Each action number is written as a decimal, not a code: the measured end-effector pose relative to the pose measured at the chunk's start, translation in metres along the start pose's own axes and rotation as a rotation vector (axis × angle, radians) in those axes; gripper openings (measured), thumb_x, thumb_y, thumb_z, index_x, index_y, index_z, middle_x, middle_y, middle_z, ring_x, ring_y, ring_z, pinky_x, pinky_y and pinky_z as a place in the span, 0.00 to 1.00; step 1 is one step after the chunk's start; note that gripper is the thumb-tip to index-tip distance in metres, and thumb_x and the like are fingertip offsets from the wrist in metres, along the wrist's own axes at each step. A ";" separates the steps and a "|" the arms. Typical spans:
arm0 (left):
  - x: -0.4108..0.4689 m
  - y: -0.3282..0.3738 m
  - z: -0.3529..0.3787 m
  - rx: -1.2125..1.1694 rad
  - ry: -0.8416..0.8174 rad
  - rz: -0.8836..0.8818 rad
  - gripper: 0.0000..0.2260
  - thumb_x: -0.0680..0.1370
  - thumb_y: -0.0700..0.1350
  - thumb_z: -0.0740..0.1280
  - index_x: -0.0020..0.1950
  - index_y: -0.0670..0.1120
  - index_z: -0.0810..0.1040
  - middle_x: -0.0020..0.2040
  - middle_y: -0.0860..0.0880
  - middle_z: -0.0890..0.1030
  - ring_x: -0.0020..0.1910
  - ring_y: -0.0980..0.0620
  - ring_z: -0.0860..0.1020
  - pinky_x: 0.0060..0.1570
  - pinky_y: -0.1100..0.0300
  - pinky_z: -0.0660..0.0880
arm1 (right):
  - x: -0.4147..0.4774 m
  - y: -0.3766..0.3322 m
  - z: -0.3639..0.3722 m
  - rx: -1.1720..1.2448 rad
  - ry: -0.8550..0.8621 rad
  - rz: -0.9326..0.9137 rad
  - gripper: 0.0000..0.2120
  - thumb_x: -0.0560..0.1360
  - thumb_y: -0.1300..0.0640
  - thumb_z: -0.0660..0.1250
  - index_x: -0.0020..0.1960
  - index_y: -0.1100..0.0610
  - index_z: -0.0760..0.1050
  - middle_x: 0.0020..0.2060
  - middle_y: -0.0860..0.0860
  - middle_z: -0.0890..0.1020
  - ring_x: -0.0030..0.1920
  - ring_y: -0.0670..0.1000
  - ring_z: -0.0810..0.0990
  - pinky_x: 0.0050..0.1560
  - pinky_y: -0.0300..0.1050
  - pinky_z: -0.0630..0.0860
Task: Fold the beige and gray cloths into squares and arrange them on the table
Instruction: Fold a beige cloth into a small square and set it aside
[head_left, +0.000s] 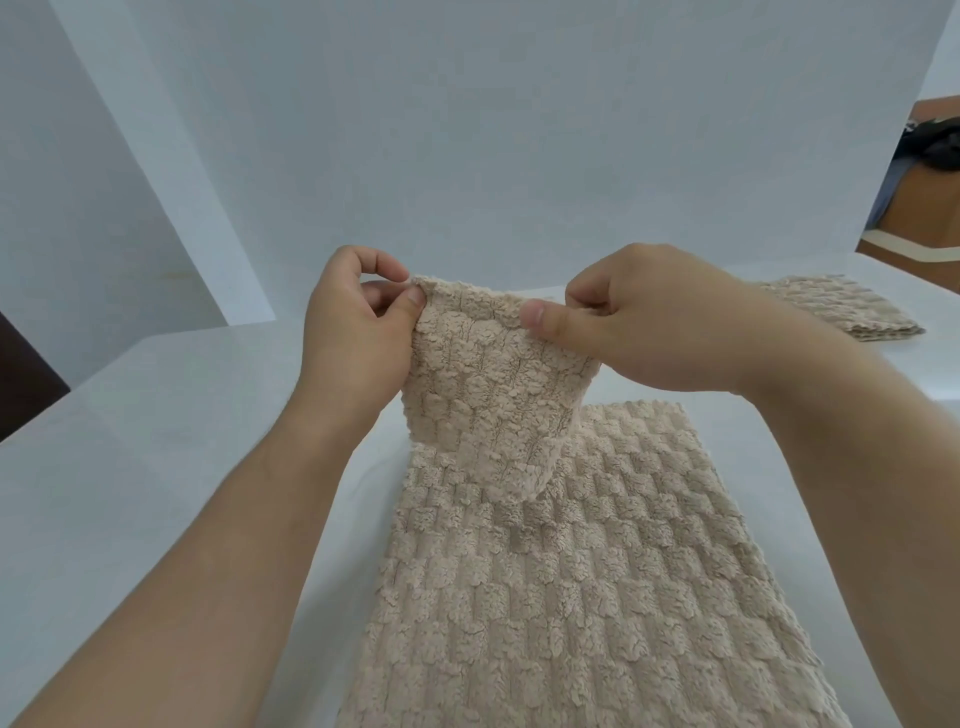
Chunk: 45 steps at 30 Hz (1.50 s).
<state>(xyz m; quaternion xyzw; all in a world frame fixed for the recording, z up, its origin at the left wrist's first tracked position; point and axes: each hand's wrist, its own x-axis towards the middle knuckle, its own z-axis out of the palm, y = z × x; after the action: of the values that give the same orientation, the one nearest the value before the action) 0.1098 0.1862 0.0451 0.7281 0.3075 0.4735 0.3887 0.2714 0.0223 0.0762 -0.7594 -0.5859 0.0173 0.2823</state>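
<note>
A beige fluffy cloth (571, 571) lies spread on the white table (156, 467) in front of me, running off the bottom edge of the view. Its far left part is lifted off the table. My left hand (353, 332) pinches the raised corner between thumb and fingers. My right hand (639, 322) pinches the same raised edge a little to the right. A second beige cloth (836, 306), folded flat, lies at the far right of the table. No gray cloth is in view.
White walls stand behind the table. At the right edge a brown piece of furniture (930, 223) with a dark object on it shows past the wall. A dark gap lies beyond the table's left edge.
</note>
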 end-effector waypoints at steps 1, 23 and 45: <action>0.001 -0.001 0.000 -0.005 -0.003 -0.004 0.07 0.81 0.40 0.68 0.48 0.52 0.74 0.43 0.46 0.85 0.36 0.50 0.76 0.35 0.56 0.72 | 0.000 0.000 0.000 -0.011 0.011 0.010 0.31 0.76 0.31 0.61 0.29 0.56 0.61 0.23 0.47 0.64 0.23 0.47 0.62 0.26 0.40 0.61; -0.002 -0.005 0.010 -0.489 -0.241 -0.454 0.22 0.74 0.43 0.76 0.63 0.31 0.78 0.58 0.35 0.83 0.56 0.41 0.83 0.63 0.43 0.78 | 0.003 -0.003 0.009 0.227 0.329 0.052 0.14 0.75 0.44 0.73 0.52 0.48 0.72 0.40 0.46 0.80 0.36 0.47 0.78 0.35 0.41 0.75; 0.019 -0.036 0.000 0.093 0.026 -0.331 0.13 0.81 0.55 0.65 0.52 0.46 0.77 0.50 0.47 0.82 0.51 0.46 0.81 0.57 0.46 0.79 | 0.019 0.004 0.074 0.689 -0.073 0.401 0.23 0.81 0.39 0.61 0.70 0.50 0.62 0.49 0.54 0.84 0.37 0.53 0.88 0.47 0.55 0.85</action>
<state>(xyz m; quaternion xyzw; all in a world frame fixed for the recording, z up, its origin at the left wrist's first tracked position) 0.1137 0.2202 0.0230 0.6787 0.4498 0.3977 0.4229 0.2539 0.0691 0.0177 -0.7185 -0.3958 0.2942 0.4905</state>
